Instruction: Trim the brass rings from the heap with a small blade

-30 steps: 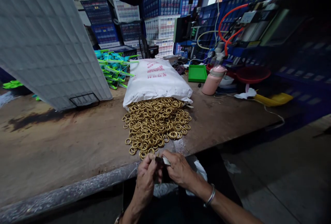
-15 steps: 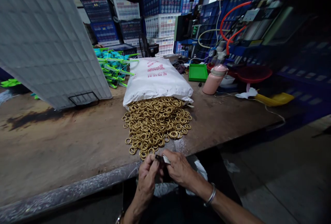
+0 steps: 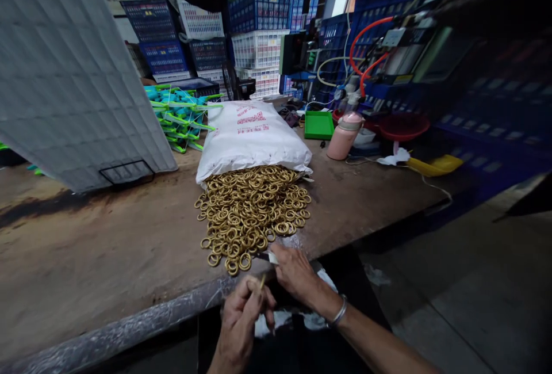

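A heap of brass rings [image 3: 250, 213] spills from the open mouth of a white sack [image 3: 252, 132] onto the worn wooden bench [image 3: 107, 247]. My left hand [image 3: 241, 316] is closed in a pinch just below the bench edge, holding a brass ring by its rim. My right hand [image 3: 295, 273] rests at the near edge of the heap, fingers closed on a small dark tool with a white tip [image 3: 267, 257] that points at the rings. A metal bangle [image 3: 338, 312] circles my right wrist.
A grey padded panel [image 3: 73, 75] leans at the left. Behind the sack lie teal and green plastic parts [image 3: 181, 115], a green tray [image 3: 318, 125], a pink bottle [image 3: 344, 135], a red bowl [image 3: 403, 126], and stacked blue and white crates [image 3: 259, 29]. Concrete floor lies to the right.
My hands, held together over the tool, have come apart. The left dropped toward me with a ring, and the right reached forward to the heap with the tool.
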Demonstrator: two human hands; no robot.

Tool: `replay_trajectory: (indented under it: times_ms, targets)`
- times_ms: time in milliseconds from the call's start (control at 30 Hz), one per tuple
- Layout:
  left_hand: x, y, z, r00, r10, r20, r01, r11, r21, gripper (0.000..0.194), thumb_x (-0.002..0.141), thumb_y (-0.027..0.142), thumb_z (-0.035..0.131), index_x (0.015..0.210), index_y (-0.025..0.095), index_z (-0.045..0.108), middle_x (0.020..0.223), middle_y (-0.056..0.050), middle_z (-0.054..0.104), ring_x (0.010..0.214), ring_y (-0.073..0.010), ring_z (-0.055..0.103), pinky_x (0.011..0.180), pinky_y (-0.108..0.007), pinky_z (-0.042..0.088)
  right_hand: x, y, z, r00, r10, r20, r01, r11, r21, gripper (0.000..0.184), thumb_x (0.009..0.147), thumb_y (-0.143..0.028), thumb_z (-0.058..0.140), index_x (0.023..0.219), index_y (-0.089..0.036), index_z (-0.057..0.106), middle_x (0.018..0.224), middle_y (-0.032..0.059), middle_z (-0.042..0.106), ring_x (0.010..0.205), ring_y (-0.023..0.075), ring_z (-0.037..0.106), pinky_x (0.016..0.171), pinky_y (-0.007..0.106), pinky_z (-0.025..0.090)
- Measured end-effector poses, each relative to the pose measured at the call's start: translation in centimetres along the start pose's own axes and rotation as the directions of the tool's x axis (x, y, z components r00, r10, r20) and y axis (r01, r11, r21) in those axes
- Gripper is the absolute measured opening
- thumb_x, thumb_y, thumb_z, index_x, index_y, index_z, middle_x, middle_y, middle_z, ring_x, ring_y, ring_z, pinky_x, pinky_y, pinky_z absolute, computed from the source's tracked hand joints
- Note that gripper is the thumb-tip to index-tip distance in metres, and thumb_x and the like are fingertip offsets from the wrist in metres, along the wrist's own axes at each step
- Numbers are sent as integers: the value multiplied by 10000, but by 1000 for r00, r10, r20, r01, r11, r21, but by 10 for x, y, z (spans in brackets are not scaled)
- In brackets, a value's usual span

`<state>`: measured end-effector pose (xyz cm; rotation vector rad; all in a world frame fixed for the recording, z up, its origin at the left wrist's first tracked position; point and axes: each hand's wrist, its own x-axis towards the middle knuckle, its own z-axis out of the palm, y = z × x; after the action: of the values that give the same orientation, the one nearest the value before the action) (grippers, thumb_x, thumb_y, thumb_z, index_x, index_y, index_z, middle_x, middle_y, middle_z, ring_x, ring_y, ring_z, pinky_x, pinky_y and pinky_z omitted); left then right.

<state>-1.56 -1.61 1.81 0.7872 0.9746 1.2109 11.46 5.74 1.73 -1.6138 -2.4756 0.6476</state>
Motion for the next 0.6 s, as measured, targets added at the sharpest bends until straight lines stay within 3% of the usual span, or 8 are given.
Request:
replay_trajectory:
  times_ms: [100,233,400,600]
  targets:
    - [0,0,7,997,-54,63,63,987,-150,282,738,421,595,664,148,592,604,-20,566,460,-98,491,439,-224,428,8,11,5,992,74,-105,-75,997,-12,321,682,-36,385,955,-164,494,846,55,623,732,157,539,632,249,290]
    - [13,-10,4,990,-138,8,135,957,-257,299,676,415,661,709,121,621,608,-54,604,466,-104,507,410,-208,421,23,18,9,977,106,-185,-111,994,-17,321,720,-57,400,1004,-183,481,825,37,632,710,150,554,603,247,271]
    - [21,-14,-5,982,-186,-32,158,905,-395,211,675,321,680,706,156,552,711,-42,625,509,-107,530,395,-194,411,36,21,16,974,120,-193,-140,986,-93,239,804,-161,428,1036,-204,466,834,46,642,749,176,574,597,264,251]
    - [22,-12,-8,951,-308,-10,259,816,-516,256,638,303,710,804,146,594,673,-26,608,512,-94,524,409,-175,380,40,22,16,970,117,-214,-136,988,-77,173,814,-171,427,970,-211,488,778,29,646,690,161,578,557,266,223]
